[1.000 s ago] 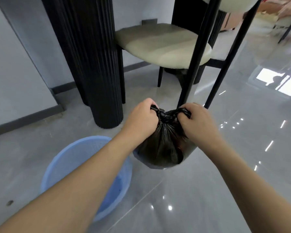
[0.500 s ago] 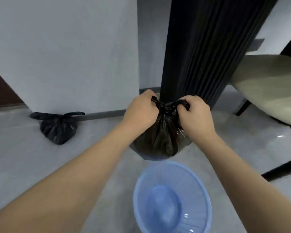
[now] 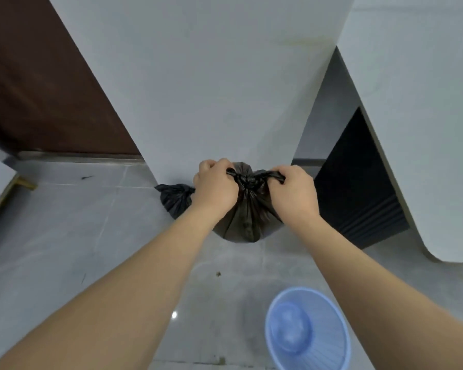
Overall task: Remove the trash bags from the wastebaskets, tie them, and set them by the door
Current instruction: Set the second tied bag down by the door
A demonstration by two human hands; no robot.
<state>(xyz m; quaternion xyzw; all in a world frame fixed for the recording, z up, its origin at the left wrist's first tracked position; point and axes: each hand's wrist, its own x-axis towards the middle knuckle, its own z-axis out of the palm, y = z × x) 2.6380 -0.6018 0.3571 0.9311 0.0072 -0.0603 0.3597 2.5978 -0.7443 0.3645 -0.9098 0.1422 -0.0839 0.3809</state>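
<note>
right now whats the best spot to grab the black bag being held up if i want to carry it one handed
Take the held black bag at its knot, coming from above. The plastic gathers there into a narrow neck with two ears sticking out sideways, now pinched by the left hand and right hand. The bulging body below hangs freely and probably offers no firm grip.

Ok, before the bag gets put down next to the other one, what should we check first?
1. Knot on the held bag tied: ok.
2. Left hand and right hand both grip the knot's ends: ok.
3. Other tied bag already on the floor by the wall: ok.
4. Blue wastebasket has no bag in it: ok.
5. Held bag free of holes or leaks: cannot tell.
6. Bare floor left of that bag, towards the brown door: ok.
</note>
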